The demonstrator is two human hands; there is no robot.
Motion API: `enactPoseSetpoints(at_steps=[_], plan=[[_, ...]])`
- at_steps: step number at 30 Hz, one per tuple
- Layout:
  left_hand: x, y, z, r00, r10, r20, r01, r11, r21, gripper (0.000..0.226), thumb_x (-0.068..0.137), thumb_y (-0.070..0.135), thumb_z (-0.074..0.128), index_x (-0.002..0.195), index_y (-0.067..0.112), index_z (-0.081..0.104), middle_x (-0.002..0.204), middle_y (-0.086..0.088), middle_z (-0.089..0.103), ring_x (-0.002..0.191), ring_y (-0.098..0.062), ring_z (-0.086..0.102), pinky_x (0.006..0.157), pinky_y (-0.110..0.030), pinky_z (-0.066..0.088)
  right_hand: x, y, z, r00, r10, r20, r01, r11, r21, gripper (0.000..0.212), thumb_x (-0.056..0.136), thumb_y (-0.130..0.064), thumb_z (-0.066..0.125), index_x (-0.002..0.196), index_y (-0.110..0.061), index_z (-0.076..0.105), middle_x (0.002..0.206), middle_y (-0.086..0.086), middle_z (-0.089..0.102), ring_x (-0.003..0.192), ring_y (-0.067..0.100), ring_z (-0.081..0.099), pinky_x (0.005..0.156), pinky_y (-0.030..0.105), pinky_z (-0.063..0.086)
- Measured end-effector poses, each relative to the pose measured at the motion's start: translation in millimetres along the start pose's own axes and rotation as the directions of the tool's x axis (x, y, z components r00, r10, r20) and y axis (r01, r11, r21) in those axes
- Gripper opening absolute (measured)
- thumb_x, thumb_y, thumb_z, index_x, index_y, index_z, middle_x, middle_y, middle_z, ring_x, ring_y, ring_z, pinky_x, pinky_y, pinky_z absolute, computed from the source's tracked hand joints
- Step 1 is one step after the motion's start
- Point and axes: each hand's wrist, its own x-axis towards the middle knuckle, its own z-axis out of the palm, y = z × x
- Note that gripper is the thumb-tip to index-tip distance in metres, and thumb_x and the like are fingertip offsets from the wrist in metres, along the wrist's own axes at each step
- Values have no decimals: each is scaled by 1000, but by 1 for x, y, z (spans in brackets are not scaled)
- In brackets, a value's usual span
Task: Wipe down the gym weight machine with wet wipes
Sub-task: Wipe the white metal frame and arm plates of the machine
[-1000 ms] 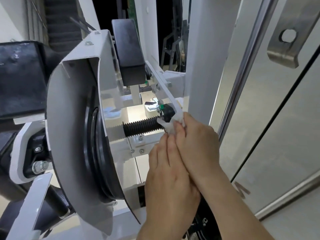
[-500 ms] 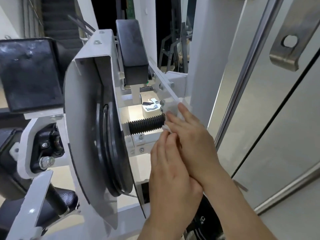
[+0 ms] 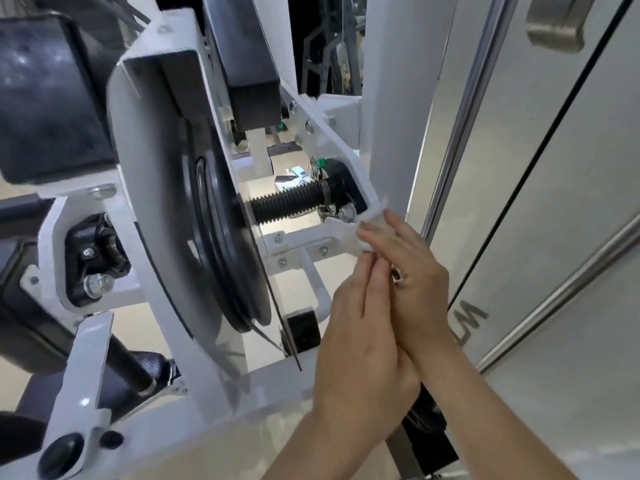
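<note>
The white gym weight machine (image 3: 149,188) fills the left and centre, with a black pulley wheel (image 3: 221,251) behind its curved guard. A white wet wipe (image 3: 373,216) lies against the lower edge of the slanted white bracket (image 3: 341,147), just right of the black ribbed sleeve (image 3: 287,204). My right hand (image 3: 412,271) presses the wipe with flat fingers. My left hand (image 3: 360,327) lies against it from below-left, fingertips on the wipe's lower fold. Most of the wipe is hidden under the fingers.
A black pad (image 3: 252,60) stands above the bracket and another black pad (image 3: 45,98) sits at the far left. A white upright post (image 3: 401,81) and a chrome guide rod (image 3: 460,133) rise right of my hands. Grey metal panels (image 3: 571,202) close off the right side.
Both hands have slid with the wipe down and right along the bracket edge, uncovering the black end of the ribbed sleeve. The view has moved closer and left.
</note>
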Motion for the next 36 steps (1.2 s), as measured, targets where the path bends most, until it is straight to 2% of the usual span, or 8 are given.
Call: enactPoseSetpoints(at_steps=[4, 7, 11, 15, 21, 27, 31, 36], plan=[[-44, -29, 4, 973, -72, 220, 9, 962, 272, 75, 68, 19, 32, 138, -4, 47, 141, -17, 50, 129, -27, 51, 107, -31, 39, -63, 9, 14, 813, 430, 391, -528, 829, 186, 32, 94, -5, 59, 111, -32, 66, 108, -24, 64, 105, -11, 60, 94, 9, 44], [-77, -60, 9, 934, -125, 336, -26, 911, 412, 82, 50, 8, 63, 130, -5, 54, 132, -19, 59, 118, -28, 61, 96, -41, 49, -108, 23, 30, 726, 465, 507, -552, 834, 26, 36, 97, -10, 58, 111, -43, 60, 110, -16, 67, 103, -4, 63, 100, 15, 45], [-115, -83, 0, 894, -42, 447, -166, 893, 418, 74, 67, 8, 41, 140, 1, 37, 138, -15, 55, 129, -25, 52, 108, -37, 40, -144, 22, 27, 784, 337, 521, -360, 931, -60, 36, 97, -23, 45, 131, -30, 56, 137, -14, 51, 129, -2, 47, 112, 13, 28], [-133, -103, -17, 914, -38, 405, -166, 875, 455, 67, 68, 2, 30, 132, -4, 46, 132, -19, 58, 126, -29, 51, 104, -39, 36, -154, 12, 47, 786, 180, 592, 139, 881, -452, 54, 87, -22, 40, 139, -10, 50, 147, 6, 48, 142, 23, 36, 116, 44, 18], [-152, -126, -61, 950, -46, 308, -131, 838, 529, 48, 67, 2, 33, 110, 7, 54, 110, -14, 52, 95, -36, 57, 84, -39, 41, -177, -36, 77, 745, 142, 652, 239, 856, -459, 62, 83, -28, 43, 142, -9, 48, 148, 8, 47, 142, 21, 36, 115, 46, 18], [-137, -126, -58, 915, 41, 401, -279, 783, 556, 76, 71, 1, 28, 146, 4, 39, 150, -18, 40, 138, -34, 37, 110, -49, 27, -160, -10, 61, 776, 285, 563, 207, 728, -654, 80, 66, -21, 76, 140, -3, 50, 144, 14, 51, 139, 28, 42, 111, 49, 22], [-139, -140, -68, 916, -58, 398, -220, 757, 616, 70, 77, 8, 29, 145, 2, 40, 150, -15, 42, 141, -31, 36, 113, -52, 24, -189, -48, 87, 795, 155, 586, 266, 780, -567, 66, 78, -20, 43, 143, -6, 48, 146, 10, 49, 141, 23, 37, 114, 48, 24], [-148, -158, -90, 900, 39, 434, -307, 764, 567, 74, 75, 5, 23, 147, 6, 39, 151, -14, 39, 142, -31, 33, 110, -54, 28, -195, -52, 93, 770, 131, 624, 322, 765, -558, 67, 78, -19, 36, 143, -6, 47, 148, 10, 47, 142, 23, 36, 114, 49, 19]])
